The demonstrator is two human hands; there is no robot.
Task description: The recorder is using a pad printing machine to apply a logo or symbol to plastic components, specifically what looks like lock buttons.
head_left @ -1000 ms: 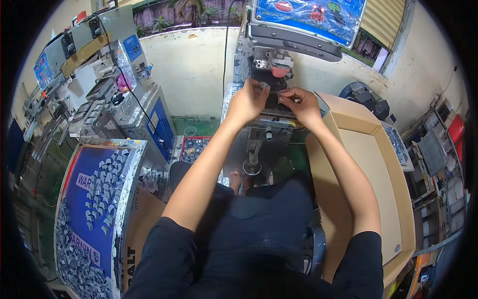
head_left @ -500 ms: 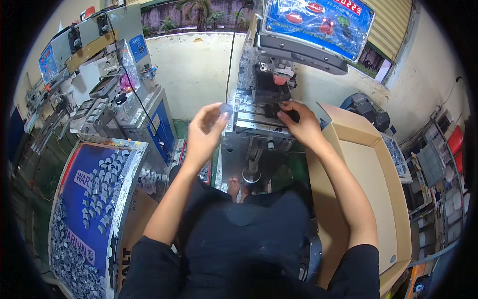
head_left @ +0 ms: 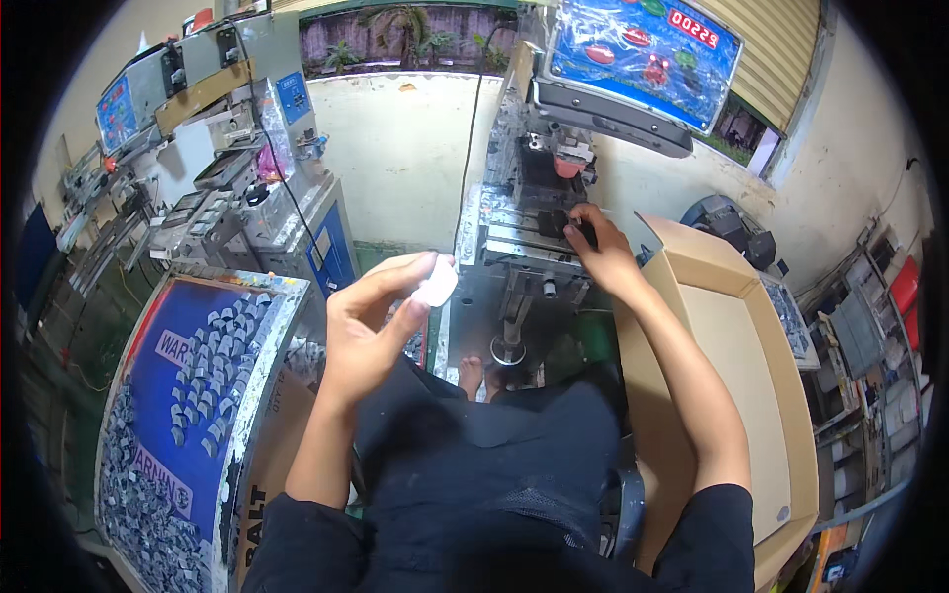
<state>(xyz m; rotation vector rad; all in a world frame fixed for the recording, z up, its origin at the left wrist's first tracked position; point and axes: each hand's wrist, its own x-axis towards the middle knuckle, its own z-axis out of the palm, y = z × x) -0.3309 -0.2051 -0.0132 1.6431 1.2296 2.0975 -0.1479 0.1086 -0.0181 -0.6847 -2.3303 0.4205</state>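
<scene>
My left hand (head_left: 376, 321) is raised in front of me and pinches a small white plastic part (head_left: 437, 285) between thumb and fingertips. My right hand (head_left: 598, 252) reaches forward onto the metal bed of a printing machine (head_left: 514, 232) and rests on a small black fixture (head_left: 556, 221); whether it grips the fixture is hidden by the fingers. A reddish pad (head_left: 565, 166) hangs from the machine head just above the fixture.
A blue-lined tray (head_left: 168, 395) with several small grey parts lies at my left. An open cardboard box (head_left: 732, 356) stands at my right. Another machine with a blue panel (head_left: 247, 188) is at the far left. A white wall runs behind.
My left hand drew back from the machine bed toward me and to the left, carrying the white part. My right hand stayed on the fixture.
</scene>
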